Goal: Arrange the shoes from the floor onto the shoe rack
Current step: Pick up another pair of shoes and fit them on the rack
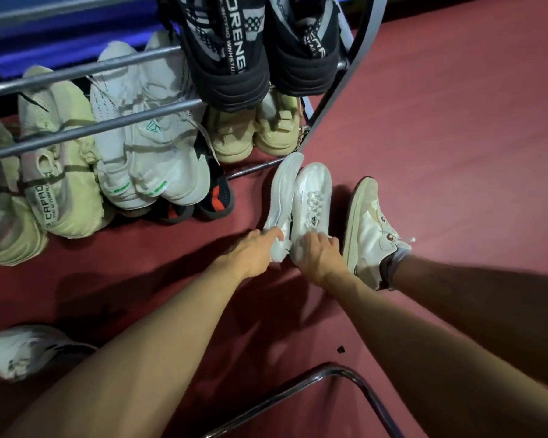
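Both hands are down at a pair of white shoes on the red floor (pixel 440 121), just beside the right foot of the shoe rack (pixel 326 90), so the step in hand looks like picking up this pair. The left hand (pixel 253 248) has its grip closed on the heel of the left white shoe (pixel 283 191), which is tipped on its side with the sole facing left; the right hand (pixel 318 256) has its fingers curled over the heel of the right white shoe (pixel 312 197), which stands upright and touches its mate. The rack's lower rows already hold pale and white sneakers, and black sneakers (pixel 228 52) hang above. The next move probably calls for lifting both shoes together and finding a free gap on the bars, which appear crowded here.
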